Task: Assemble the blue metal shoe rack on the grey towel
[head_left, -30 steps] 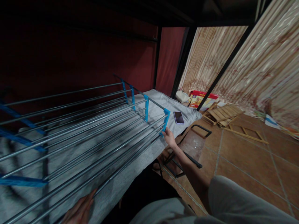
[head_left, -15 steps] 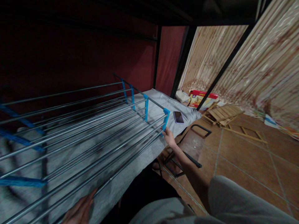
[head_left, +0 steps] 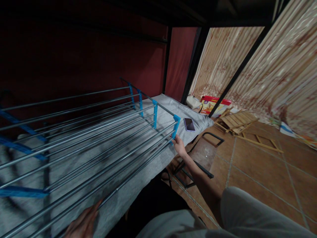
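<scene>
A rack of grey metal rods (head_left: 121,157) joined by blue plastic brackets (head_left: 155,114) lies on a grey cloth (head_left: 148,172). My right hand (head_left: 178,145) grips the lower end of the nearest blue bracket (head_left: 176,127), its fingers partly hidden behind the plastic. At the bottom edge of the view, my left hand (head_left: 83,221) is closed around the front rod (head_left: 111,195), fingers pressed together. Its lower part is cut off by the frame. Beyond the right end of the rack, a phone (head_left: 189,124) lies on the cloth.
A metal-framed chair (head_left: 203,150) stands by the cloth's right edge. On the tiled floor are a folded wooden piece (head_left: 237,120) and a red and yellow box (head_left: 215,105). Black posts (head_left: 195,62) and a beam overhead frame the space, with a striped curtain (head_left: 230,59) at right.
My left hand has shifted very slightly left along the front rod. The right hand and the rack stay where they were.
</scene>
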Action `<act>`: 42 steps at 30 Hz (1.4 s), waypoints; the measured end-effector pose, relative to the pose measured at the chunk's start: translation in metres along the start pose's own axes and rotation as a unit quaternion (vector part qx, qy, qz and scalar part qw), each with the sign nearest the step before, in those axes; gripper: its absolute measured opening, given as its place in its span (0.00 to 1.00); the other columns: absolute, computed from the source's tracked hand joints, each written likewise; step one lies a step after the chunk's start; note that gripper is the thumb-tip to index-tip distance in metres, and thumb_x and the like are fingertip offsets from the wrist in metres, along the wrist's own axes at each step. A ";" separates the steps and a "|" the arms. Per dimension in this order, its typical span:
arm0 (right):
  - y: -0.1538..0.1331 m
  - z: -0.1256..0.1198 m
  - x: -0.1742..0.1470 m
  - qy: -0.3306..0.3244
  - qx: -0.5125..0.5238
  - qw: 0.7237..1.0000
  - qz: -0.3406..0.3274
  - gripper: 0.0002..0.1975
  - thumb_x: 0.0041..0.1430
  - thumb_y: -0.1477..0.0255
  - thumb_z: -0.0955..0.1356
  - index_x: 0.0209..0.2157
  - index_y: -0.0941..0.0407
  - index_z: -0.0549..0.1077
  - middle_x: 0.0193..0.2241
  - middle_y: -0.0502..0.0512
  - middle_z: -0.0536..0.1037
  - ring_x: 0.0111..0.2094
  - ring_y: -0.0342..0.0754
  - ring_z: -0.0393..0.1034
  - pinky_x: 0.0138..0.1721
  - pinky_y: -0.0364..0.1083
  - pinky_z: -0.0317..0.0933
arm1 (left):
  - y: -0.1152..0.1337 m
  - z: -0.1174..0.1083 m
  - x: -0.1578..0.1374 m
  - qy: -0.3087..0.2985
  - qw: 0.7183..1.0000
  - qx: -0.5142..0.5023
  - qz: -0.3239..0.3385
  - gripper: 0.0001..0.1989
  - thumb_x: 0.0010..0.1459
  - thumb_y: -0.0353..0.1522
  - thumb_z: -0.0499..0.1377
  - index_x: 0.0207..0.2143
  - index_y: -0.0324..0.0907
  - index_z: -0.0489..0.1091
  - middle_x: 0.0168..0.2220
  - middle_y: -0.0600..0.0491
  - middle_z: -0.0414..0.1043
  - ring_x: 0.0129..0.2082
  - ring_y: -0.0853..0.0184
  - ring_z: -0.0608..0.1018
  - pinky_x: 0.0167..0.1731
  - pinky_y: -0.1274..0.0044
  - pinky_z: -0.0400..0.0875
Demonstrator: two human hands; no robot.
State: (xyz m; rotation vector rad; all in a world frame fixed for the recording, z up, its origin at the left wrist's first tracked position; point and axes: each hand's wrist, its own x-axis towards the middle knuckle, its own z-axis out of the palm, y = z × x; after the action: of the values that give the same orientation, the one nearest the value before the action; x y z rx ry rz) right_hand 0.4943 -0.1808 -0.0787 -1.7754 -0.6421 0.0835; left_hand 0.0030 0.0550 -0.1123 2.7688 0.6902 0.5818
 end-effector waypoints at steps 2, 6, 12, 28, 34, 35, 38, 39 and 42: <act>0.000 0.000 0.000 0.004 -0.010 1.000 0.006 0.14 0.56 0.65 0.63 0.43 0.54 0.70 0.38 0.53 0.76 0.40 0.50 0.70 0.49 0.50 0.64 | -0.004 0.000 0.001 -0.007 1.000 -0.013 0.012 0.21 0.65 0.42 0.48 0.55 0.52 0.73 0.49 0.54 0.80 0.45 0.62 0.82 0.41 0.72 0.80; 0.002 0.000 -0.001 0.011 -0.019 1.000 0.017 0.12 0.55 0.64 0.63 0.39 0.54 0.69 0.31 0.50 0.73 0.36 0.48 0.68 0.46 0.49 0.65 | -0.006 -0.003 0.005 0.001 0.999 -0.027 0.033 0.21 0.65 0.42 0.48 0.55 0.53 0.73 0.47 0.54 0.80 0.44 0.61 0.83 0.39 0.72 0.80; 0.002 0.000 0.000 0.004 0.000 1.000 0.011 0.14 0.56 0.65 0.63 0.43 0.54 0.70 0.36 0.52 0.76 0.39 0.49 0.70 0.48 0.50 0.65 | 0.015 -0.016 0.014 0.001 0.999 -0.045 -0.007 0.21 0.63 0.45 0.49 0.52 0.55 0.75 0.43 0.54 0.81 0.41 0.60 0.83 0.38 0.71 0.81; 0.004 0.001 -0.001 -0.001 0.003 1.000 0.014 0.15 0.56 0.64 0.63 0.43 0.55 0.71 0.38 0.55 0.77 0.39 0.51 0.71 0.50 0.52 0.65 | -0.003 -0.010 0.005 -0.027 0.998 0.042 0.046 0.22 0.65 0.38 0.47 0.58 0.50 0.69 0.52 0.51 0.78 0.47 0.60 0.81 0.43 0.69 0.77; 0.001 -0.001 -0.001 -0.004 -0.004 1.000 0.007 0.14 0.55 0.66 0.63 0.43 0.54 0.70 0.41 0.55 0.78 0.42 0.51 0.71 0.51 0.52 0.64 | 0.015 -0.029 0.018 -0.002 0.997 0.062 0.052 0.23 0.64 0.35 0.46 0.59 0.50 0.68 0.50 0.50 0.78 0.43 0.56 0.81 0.41 0.66 0.76; 0.000 -0.001 -0.002 -0.005 -0.009 1.000 0.008 0.14 0.55 0.66 0.62 0.42 0.54 0.70 0.41 0.55 0.78 0.42 0.51 0.71 0.51 0.52 0.64 | 0.018 -0.031 0.020 -0.001 0.997 0.059 0.057 0.24 0.64 0.35 0.46 0.60 0.51 0.67 0.50 0.50 0.79 0.43 0.56 0.81 0.41 0.66 0.76; -0.003 -0.001 -0.002 -0.001 -0.026 1.000 0.011 0.13 0.56 0.65 0.62 0.41 0.54 0.70 0.40 0.55 0.78 0.43 0.51 0.71 0.51 0.52 0.64 | 0.024 -0.034 0.025 0.009 0.997 0.054 0.061 0.24 0.64 0.36 0.46 0.59 0.51 0.68 0.48 0.51 0.79 0.43 0.57 0.81 0.41 0.67 0.75; -0.004 -0.001 -0.001 0.003 -0.032 0.999 0.013 0.13 0.57 0.65 0.62 0.41 0.54 0.70 0.39 0.55 0.78 0.44 0.52 0.71 0.51 0.52 0.65 | 0.024 -0.034 0.026 0.012 0.997 0.054 0.060 0.23 0.64 0.36 0.46 0.58 0.51 0.69 0.48 0.51 0.79 0.43 0.57 0.81 0.41 0.68 0.75; -0.006 -0.002 0.001 0.008 -0.042 0.999 0.013 0.15 0.57 0.64 0.62 0.43 0.54 0.70 0.40 0.57 0.78 0.44 0.52 0.72 0.51 0.52 0.65 | 0.027 -0.033 0.031 0.017 0.997 0.055 0.056 0.23 0.63 0.36 0.46 0.56 0.49 0.71 0.48 0.50 0.79 0.43 0.58 0.81 0.42 0.69 0.74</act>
State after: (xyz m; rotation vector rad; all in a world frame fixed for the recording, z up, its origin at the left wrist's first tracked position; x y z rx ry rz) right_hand 0.4941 -0.1815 -0.0726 -1.8637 -0.6184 0.0616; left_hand 0.0248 0.0506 -0.0640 2.9216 0.5937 0.6330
